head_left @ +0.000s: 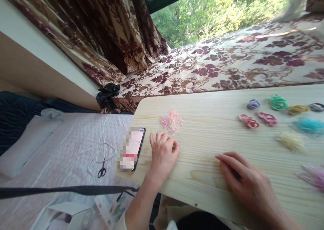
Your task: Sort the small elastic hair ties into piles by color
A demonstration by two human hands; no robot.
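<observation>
My left hand point(164, 154) rests on the wooden table point(197, 149), just below a small loose pile of pink and pale elastic bands point(172, 121). Its thumb and index finger come together at the table top, the other fingers bent and slightly apart. Whatever lies in that pinch is too small to make out. To the right, my right hand point(249, 179) is held low over the table with thumb and fingertips pressed together. Anything between those tips is hidden. Beyond it lie red hair ties point(249, 121), pink hair ties point(267, 119) and a pale yellow band pile point(291, 141).
A phone point(133, 149) lies at the table's left edge. Purple point(253, 104), green point(278, 102) and tan hair ties point(298, 109) sit at the far right, near turquoise point(310, 126) and lilac bands point(314, 176). Scissors point(101, 172) and a white cord point(111, 147) are on the bed.
</observation>
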